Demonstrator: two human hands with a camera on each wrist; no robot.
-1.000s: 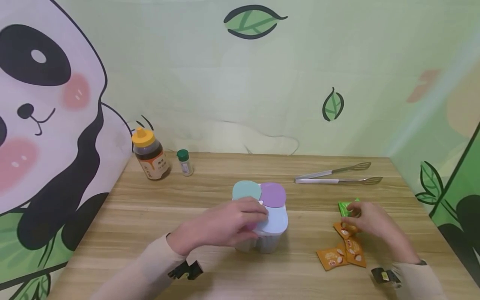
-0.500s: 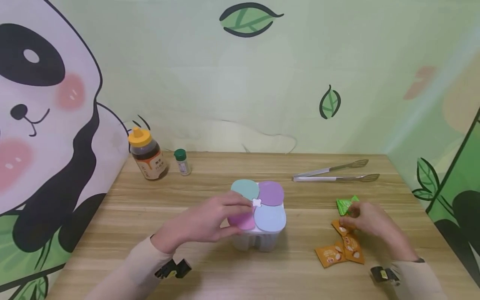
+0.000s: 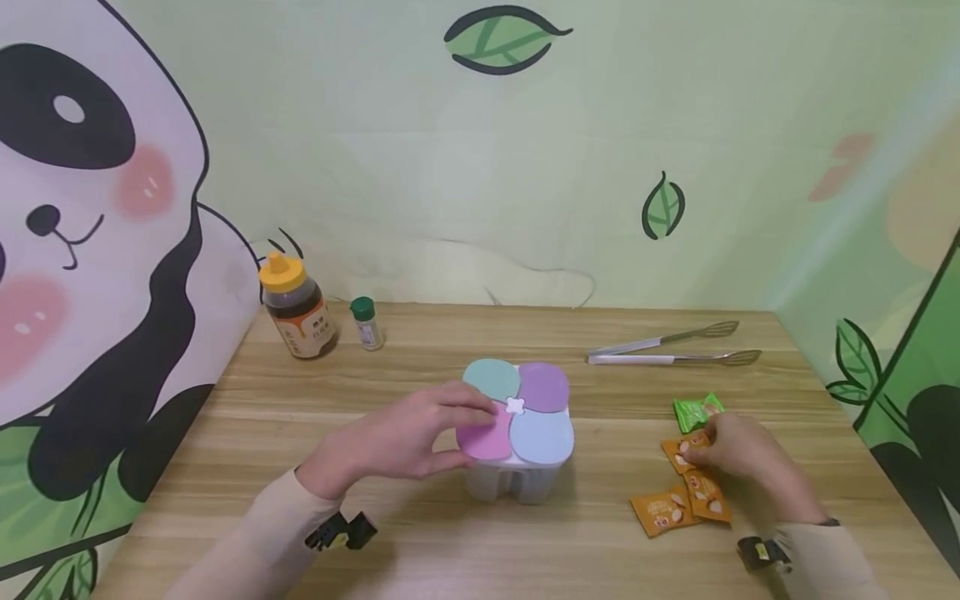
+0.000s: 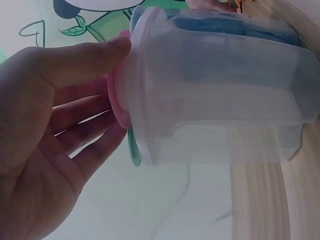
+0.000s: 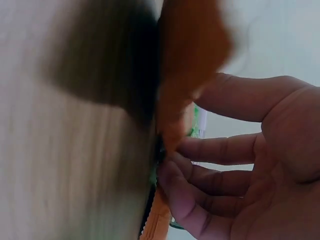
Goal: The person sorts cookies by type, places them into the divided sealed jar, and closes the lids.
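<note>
Wood-grained tabletop meets a panda-print backdrop. Near centre, the lidded container looks closed, the left hand resting loosely spread on its pink lid; at right, the right hand pinches an orange packet. That and three other packets seemingly await packing; the pinch is partly hidden, the blue contents unclear.

From my screen I can read no word: dark characters on the bottle label, beyond the left hand, and pale print on orange packets, by the right hand, are too small.

Yellow-capped bottle near green-capped jar; tongs apart.
</note>
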